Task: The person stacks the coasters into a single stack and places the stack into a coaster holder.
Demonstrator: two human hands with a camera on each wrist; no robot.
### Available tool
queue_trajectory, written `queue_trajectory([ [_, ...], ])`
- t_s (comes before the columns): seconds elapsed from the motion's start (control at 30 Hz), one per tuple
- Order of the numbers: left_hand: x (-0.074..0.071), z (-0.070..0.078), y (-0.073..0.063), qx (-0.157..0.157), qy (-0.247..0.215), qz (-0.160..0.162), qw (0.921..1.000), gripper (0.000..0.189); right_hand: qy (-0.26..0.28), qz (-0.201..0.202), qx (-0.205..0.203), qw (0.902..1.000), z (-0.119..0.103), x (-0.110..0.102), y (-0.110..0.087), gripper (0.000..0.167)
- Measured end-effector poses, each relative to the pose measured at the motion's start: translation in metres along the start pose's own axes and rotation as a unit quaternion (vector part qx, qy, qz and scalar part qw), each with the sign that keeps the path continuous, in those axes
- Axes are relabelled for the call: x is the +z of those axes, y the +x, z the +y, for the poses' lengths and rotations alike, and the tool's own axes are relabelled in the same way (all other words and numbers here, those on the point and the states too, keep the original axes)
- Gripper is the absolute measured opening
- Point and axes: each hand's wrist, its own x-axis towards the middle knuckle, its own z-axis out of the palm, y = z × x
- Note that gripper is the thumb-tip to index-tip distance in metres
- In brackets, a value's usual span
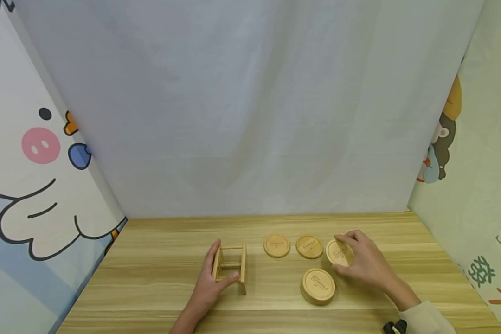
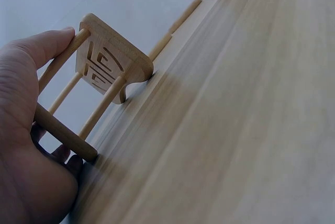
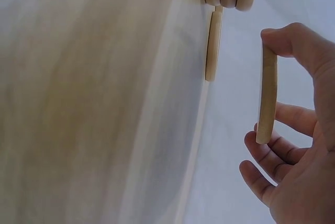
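My left hand (image 1: 208,281) grips a small wooden coaster holder (image 1: 243,266), thumb on the near side and fingers on the far side. Round rods join its two end panels, and the left wrist view shows a cut-out pattern in the far panel (image 2: 107,51). With thumb and fingertips, my right hand (image 1: 365,260) pinches a round bamboo coaster (image 1: 339,253) by its edge. That coaster (image 3: 267,96) is lifted off the table in the right wrist view. Left of it, two coasters lie flat, one in the middle (image 1: 309,247) and one farther left (image 1: 277,246).
A stack of coasters (image 1: 318,286) stands nearer me, just left of my right hand. All of this is on a wood-grain table (image 1: 158,278). A pale curtain (image 1: 250,116) hangs behind its far edge, with cartoon-printed panels at the left (image 1: 33,195) and right (image 1: 480,185).
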Motion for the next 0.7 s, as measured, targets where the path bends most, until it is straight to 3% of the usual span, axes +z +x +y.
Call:
queue_trajectory([
  [0.4, 0.0002, 0.0021, 0.0000, -0.014, -0.011, -0.002, 0.9998, 0.106, -0.001, 0.010, -0.010, 0.9999, -0.0018, -0.0001, -0.0025, 0.079],
  [0.7, -0.0002, 0.0003, -0.0006, 0.001, -0.006, 0.001, 1.0000, 0.105, 0.000, 0.016, -0.019, 0.9997, -0.0050, -0.0014, -0.0044, 0.078],
])
